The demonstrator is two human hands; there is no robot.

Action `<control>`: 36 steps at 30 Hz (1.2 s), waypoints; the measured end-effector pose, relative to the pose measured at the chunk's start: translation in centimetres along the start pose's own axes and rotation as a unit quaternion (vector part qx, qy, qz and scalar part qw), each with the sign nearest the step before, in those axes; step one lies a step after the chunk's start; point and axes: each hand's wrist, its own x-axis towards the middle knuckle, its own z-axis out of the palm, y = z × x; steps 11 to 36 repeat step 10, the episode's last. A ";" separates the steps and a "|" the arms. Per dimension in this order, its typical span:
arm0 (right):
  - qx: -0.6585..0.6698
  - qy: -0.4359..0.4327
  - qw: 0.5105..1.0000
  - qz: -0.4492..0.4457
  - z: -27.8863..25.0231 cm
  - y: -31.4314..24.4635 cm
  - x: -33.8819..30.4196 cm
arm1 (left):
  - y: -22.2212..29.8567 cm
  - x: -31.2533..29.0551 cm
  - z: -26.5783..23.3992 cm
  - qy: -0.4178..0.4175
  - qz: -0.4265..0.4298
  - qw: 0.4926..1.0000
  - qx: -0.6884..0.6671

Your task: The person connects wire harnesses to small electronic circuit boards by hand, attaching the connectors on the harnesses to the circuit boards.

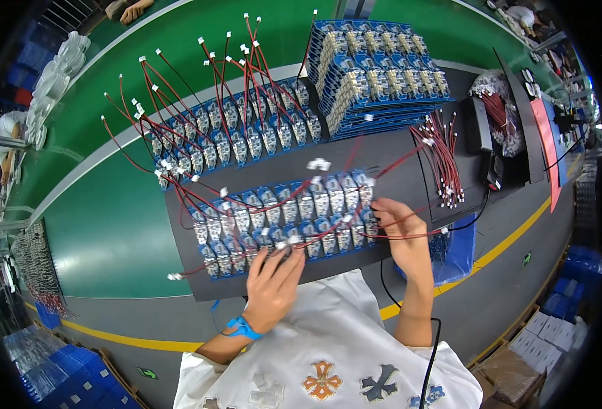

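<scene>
In front of me a blue panel of small circuit boards (270,215) lies on a dark grey mat, with thin red leads running across it to white plugs. My left hand (271,286), a blue wrist strap (244,328) below it, rests with fingers stretched over the panel's near edge, close to white plugs (288,243). At the panel's right end my right hand (408,238) has its fingers curled in a pinch against the last boards. Red leads (402,236) cross that hand; what sits between its fingertips is hidden.
Behind lies another wired board panel (236,133), its leads standing up. A tall stack of blue panels (382,75) stands back right. Loose red leads (440,160) lie right of it, near a bag of leads (498,102). A blue bin (457,255) sits below the table's right side.
</scene>
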 end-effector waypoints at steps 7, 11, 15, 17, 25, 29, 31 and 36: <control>0.032 -0.031 0.999 -0.022 2.3 -0.6 1.9 | -1.6 1.6 -0.3 0.011 -0.038 0.999 -0.006; 0.043 0.134 0.985 -0.101 -0.7 -1.4 2.5 | -1.6 0.3 0.0 0.002 -0.080 0.996 0.042; 0.043 0.134 0.985 -0.101 -0.7 -1.4 2.5 | -1.6 0.3 0.0 0.002 -0.080 0.996 0.042; 0.043 0.134 0.985 -0.101 -0.7 -1.4 2.5 | -1.6 0.3 0.0 0.002 -0.080 0.996 0.042; 0.043 0.134 0.985 -0.101 -0.7 -1.4 2.5 | -1.6 0.3 0.0 0.002 -0.080 0.996 0.042; 0.043 0.134 0.985 -0.101 -0.7 -1.4 2.5 | -1.6 0.3 0.0 0.002 -0.080 0.996 0.042; 0.043 0.134 0.985 -0.101 -0.7 -1.4 2.5 | -1.6 0.3 0.0 0.002 -0.080 0.996 0.042; 0.043 0.134 0.985 -0.101 -0.7 -1.4 2.5 | -1.6 0.3 0.0 0.002 -0.080 0.996 0.042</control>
